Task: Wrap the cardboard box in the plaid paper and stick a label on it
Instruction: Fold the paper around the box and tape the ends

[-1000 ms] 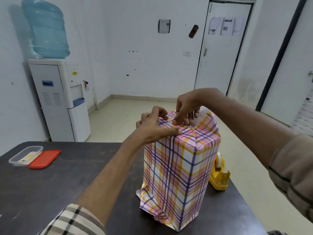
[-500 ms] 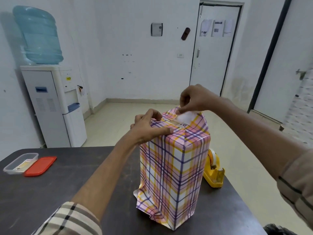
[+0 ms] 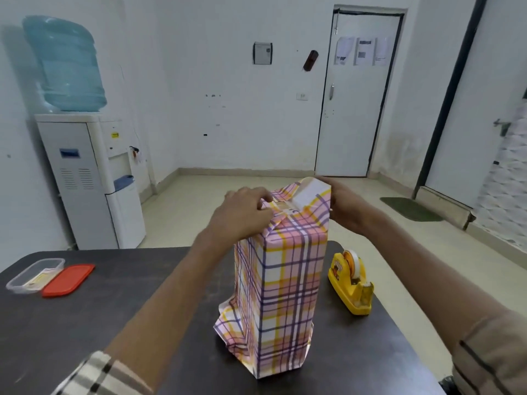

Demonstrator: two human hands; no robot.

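Head view: at the near edge a plaid sleeve (image 3: 99, 374) shows on the left arm and a tan one (image 3: 490, 357) on the right. Both forearms reach over the dark desk (image 3: 114, 323) to the box (image 3: 288, 295), which stands upright near the desk's middle, its sides covered in the paper (image 3: 273, 332). Loose paper juts out crumpled at the foot. Just right of the box sits a yellow tape dispenser (image 3: 350, 280), apart from it. The left hand (image 3: 245, 212) grips the folded paper at the top left edge, fingers curled over the fold. The right hand (image 3: 346, 206) lies against the top right, where a flap (image 3: 310, 192) stands up; its fingers are hidden behind, so grip or press cannot be told. Far left on the desk lie a clear tub (image 3: 34, 275) and a red lid (image 3: 68, 279), touching. Beyond stand a water cooler (image 3: 91, 178) and a white door (image 3: 359, 104)
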